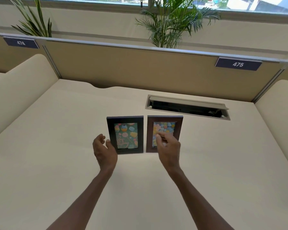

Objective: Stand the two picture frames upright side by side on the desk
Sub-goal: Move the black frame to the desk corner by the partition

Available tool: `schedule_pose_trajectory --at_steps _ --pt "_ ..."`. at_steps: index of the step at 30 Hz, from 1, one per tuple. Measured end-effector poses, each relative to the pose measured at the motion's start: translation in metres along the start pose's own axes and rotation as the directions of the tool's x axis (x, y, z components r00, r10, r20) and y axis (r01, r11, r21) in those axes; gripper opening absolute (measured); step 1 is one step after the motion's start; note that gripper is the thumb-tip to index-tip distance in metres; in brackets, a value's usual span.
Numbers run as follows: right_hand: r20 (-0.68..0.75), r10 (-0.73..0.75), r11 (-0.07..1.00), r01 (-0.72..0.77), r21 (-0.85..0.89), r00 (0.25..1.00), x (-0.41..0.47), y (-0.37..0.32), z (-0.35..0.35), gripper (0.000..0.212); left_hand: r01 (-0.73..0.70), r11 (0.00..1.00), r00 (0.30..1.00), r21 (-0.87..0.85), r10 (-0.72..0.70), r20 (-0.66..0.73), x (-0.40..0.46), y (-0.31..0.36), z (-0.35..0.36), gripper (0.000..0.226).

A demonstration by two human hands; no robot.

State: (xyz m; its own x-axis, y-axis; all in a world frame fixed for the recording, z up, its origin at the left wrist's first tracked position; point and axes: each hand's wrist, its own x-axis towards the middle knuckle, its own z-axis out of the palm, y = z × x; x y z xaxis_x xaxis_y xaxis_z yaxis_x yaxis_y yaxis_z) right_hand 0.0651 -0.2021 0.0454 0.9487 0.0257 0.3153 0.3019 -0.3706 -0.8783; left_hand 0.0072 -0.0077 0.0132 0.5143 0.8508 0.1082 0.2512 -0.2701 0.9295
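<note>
While frames (pixel 145 134) stand, cable tray (pixel 187 107) seemingly empty.

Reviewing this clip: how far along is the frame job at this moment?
Nearly finished. Done: the black frame and the brown frame both stand upright side by side on the desk, a narrow gap between them. In hand: the left hand hovers open beside the black frame; the right hand is in front of the brown one, contact unclear. Left: letting go.

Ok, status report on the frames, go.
Left hand open beside black frame. Right hand loosely curled in front of brown frame, contact unclear. Both frames upright, side by side on desk. Nothing in the way.
</note>
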Motion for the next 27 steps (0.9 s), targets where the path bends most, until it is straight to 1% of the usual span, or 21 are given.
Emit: schedule_pose_trajectory --at_steps 2,4,8,9,12,18,23,27 --pt "0.072 -0.027 0.999 0.028 -0.016 0.997 0.003 -0.008 0.014 0.015 -0.018 1.0 0.999 0.009 0.017 0.042 0.008 -0.004 0.0 0.035" --pt "0.143 -0.015 0.999 0.021 -0.045 0.99 0.006 -0.01 0.026 0.016 -0.016 1.0 0.995 0.013 0.015 0.094 0.013 -0.009 0.0 0.036" --pt "0.248 0.128 0.99 -0.107 -0.094 0.96 0.005 -0.007 0.045 0.038 -0.007 1.0 0.972 0.026 0.001 0.233 0.019 -0.018 -0.001 0.037" --pt "0.254 0.139 0.988 -0.115 -0.107 0.957 0.005 -0.007 0.048 0.039 -0.019 0.999 0.967 0.028 0.011 0.255 0.02 -0.02 -0.002 0.037" --pt "0.251 0.14 0.983 -0.105 -0.149 0.958 0.001 -0.007 0.054 0.032 -0.046 0.998 0.96 0.042 0.032 0.277 0.022 -0.024 0.0 0.037" --pt "0.263 0.14 0.981 -0.096 -0.171 0.955 -0.003 -0.002 0.064 0.029 -0.081 0.994 0.948 0.067 0.056 0.314 0.029 -0.033 0.005 0.031" --pt "0.28 0.176 0.975 -0.128 -0.182 0.944 -0.003 0.001 0.068 0.048 0.003 1.0 0.936 0.013 -0.007 0.351 0.038 -0.041 0.002 0.027" --pt "0.311 0.167 0.983 -0.134 -0.123 0.936 0.0 -0.002 0.071 0.051 0.046 0.999 0.927 -0.023 -0.034 0.374 0.044 -0.045 -0.004 0.025"
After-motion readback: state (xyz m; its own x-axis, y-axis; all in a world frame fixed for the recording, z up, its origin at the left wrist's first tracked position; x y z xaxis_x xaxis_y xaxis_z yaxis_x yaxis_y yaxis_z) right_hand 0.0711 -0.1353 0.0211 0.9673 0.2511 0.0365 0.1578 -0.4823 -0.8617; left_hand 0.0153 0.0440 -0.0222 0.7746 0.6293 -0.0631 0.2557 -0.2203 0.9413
